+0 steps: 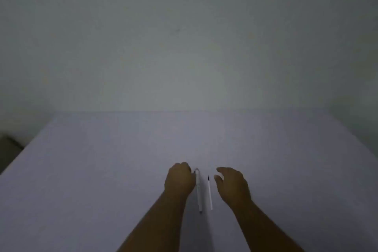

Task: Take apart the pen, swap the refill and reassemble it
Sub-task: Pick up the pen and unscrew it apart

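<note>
Head view: both bare forearms reach forward over a pale table point(102, 170). The left hand point(180, 179) is curled, fingertips at the far end of the white pen point(198, 190); whether it grips, I cannot tell. The right hand point(232, 183) hovers loosely spread beside the thin refill point(210, 193), which lies just right of the pen.

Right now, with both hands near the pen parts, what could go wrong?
The left hand sits right against the pen, so a nudge could roll it into the loose refill beside it. The refill is thin and pale on the light table in dim light, so the open right hand may fumble picking it up.
</note>
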